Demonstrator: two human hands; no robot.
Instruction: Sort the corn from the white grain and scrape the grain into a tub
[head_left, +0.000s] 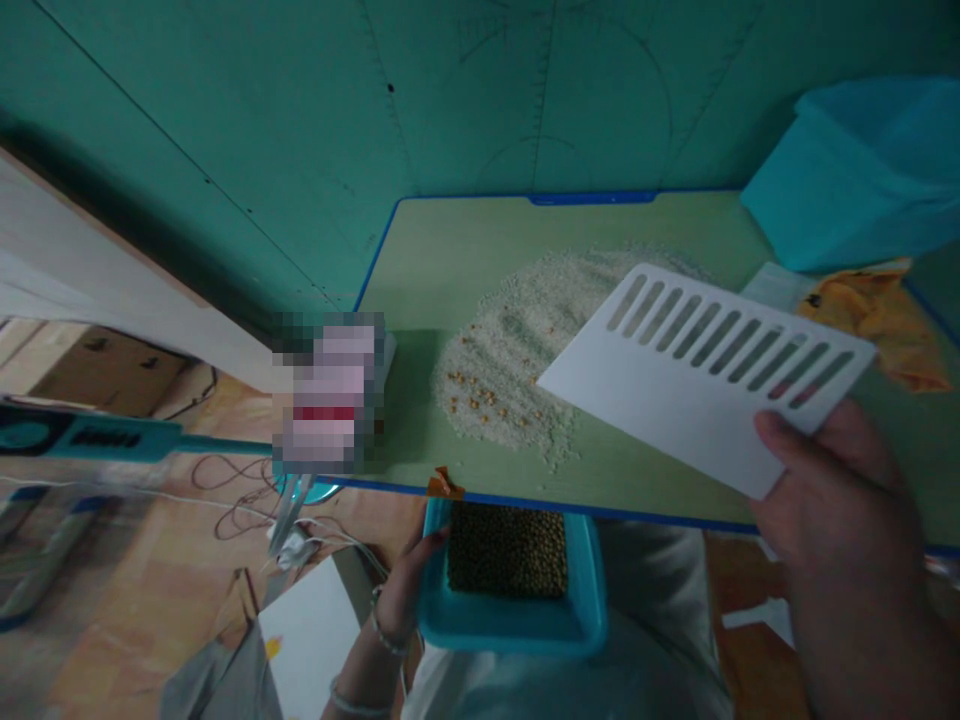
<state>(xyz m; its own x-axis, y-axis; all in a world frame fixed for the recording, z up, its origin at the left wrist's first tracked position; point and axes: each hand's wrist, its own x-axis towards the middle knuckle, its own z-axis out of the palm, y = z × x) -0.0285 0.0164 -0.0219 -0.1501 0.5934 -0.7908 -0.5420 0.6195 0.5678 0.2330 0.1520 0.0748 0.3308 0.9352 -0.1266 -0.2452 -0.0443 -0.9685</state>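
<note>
My right hand (840, 530) grips a white slotted plastic card (697, 385) by its near corner, thumb on top, and holds it tilted over the right side of a pile of white grains (510, 350) on the green table (450, 250). Several yellow kernels (480, 395) lie scattered in the pile. My left hand (409, 590), with bangles on the wrist, holds the left side of a teal tray (517, 625) just under the table's near edge. The tray is filled with dark green beans (506, 550).
A teal bag or bin (855, 170) stands at the table's back right, with an orange wrapper (870, 310) beside it. A pixelated object (330, 400) sits at the table's left edge. Cables (240, 490) lie on the floor at left. A teal wall rises behind the table.
</note>
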